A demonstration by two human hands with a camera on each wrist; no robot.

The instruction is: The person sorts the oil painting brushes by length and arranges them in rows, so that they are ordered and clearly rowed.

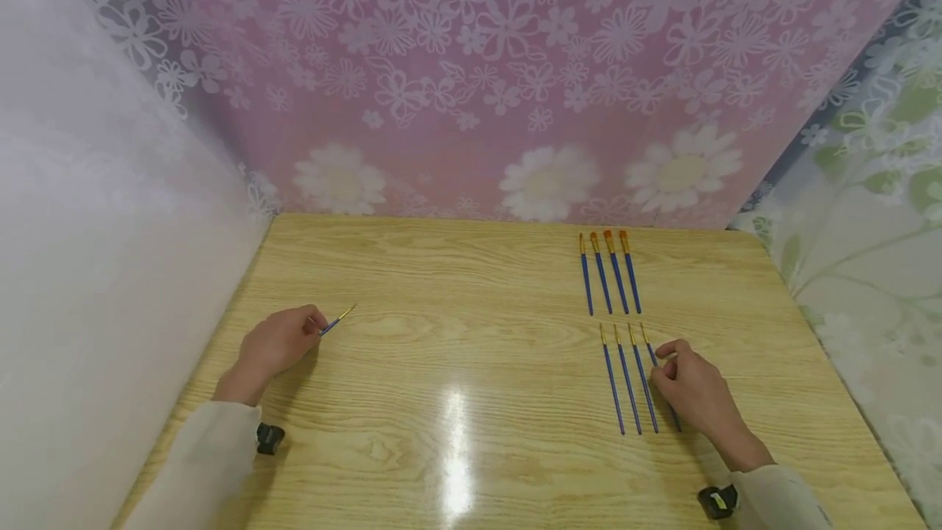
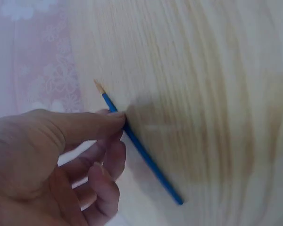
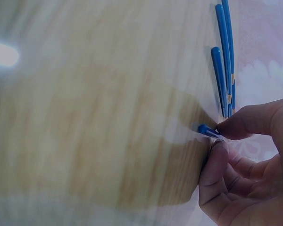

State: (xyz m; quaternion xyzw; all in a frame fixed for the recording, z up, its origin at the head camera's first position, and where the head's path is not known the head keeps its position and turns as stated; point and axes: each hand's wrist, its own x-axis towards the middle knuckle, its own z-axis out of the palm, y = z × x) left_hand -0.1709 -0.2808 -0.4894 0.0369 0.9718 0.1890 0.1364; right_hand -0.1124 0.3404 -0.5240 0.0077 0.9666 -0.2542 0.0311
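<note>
Between thumb and fingertips, my left hand (image 1: 275, 343) pinches a thin paintbrush (image 2: 148, 160) with a blue handle, gold ferrule and fine pointed tip. In the left wrist view the brush slants, tip at upper left and handle end at lower right. On the right side of the table, my right hand (image 1: 695, 387) pinches another fine blue paintbrush (image 3: 206, 130) at the right end of the nearer row. The fingers hide part of its handle. Three similar fine paintbrushes (image 1: 628, 379) lie side by side to its left, tips pointing away from me.
Behind the nearer row, several blue paintbrushes (image 1: 611, 272) with wider orange bristles lie in their own row. The wooden table (image 1: 441, 334) meets a pink flowered backdrop (image 1: 456, 105) at the back. A white wall (image 1: 110, 227) runs along the left and a patterned one along the right.
</note>
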